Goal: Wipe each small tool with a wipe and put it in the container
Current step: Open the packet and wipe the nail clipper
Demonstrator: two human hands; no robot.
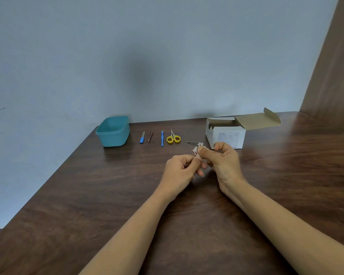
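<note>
Both hands meet over the middle of the brown table (87,195) on a small white wipe packet (196,150). My left hand (182,171) pinches its lower edge and my right hand (223,161) pinches its top. A teal container (113,131) stands open at the back left. To its right lie a blue-handled file (142,137), thin tweezers (150,135), a blue stick tool (162,138) and yellow-handled scissors (173,137). A small metal tool (192,143) lies just behind my fingers.
An open white cardboard box (226,133) with its flap raised sits at the back right, close behind my right hand. A grey wall rises behind the table and a wooden panel (332,66) stands at the far right. The table's left edge runs diagonally.
</note>
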